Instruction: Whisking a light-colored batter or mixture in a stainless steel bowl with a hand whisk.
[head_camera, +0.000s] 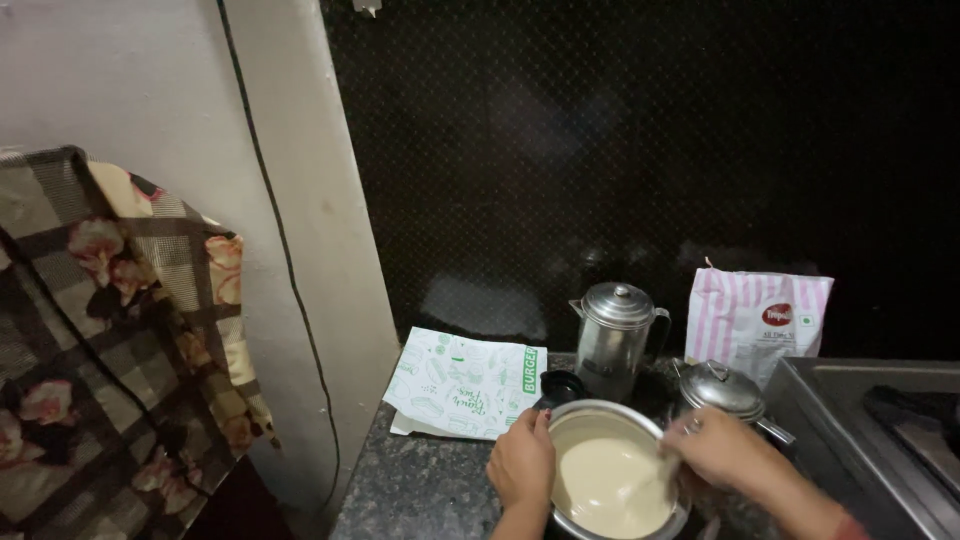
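From up here I see my left hand (521, 462) curled against the near-left rim of the round steel pot of pale cream batter (612, 476), fingers wrapped on the edge so the hand has hold of the pot's side. My right hand (712, 447) sits at the pot's right rim, fingers closed together over the batter; it seems to grip something slim that dips into the mix, but I cannot tell what it is. The pot stands on the dark speckled stone counter (420, 490), at its front, low in the view and partly cut off by the bottom edge. Just behind it, touching or nearly so, lies a small black round lid (560, 388). Further back stands an upright steel lidded jug with a side handle (614, 340), and to its right a low steel container with a domed lid and wire handle (720, 390), just beside my right hand. Behind that leans a pink-and-white striped paper packet (757, 320). A white paper bag with green print (465, 385) lies flat at the counter's back left. A grey stove edge (860, 420) fills the right, and a checked floral cloth (110, 330) hangs at the far left.
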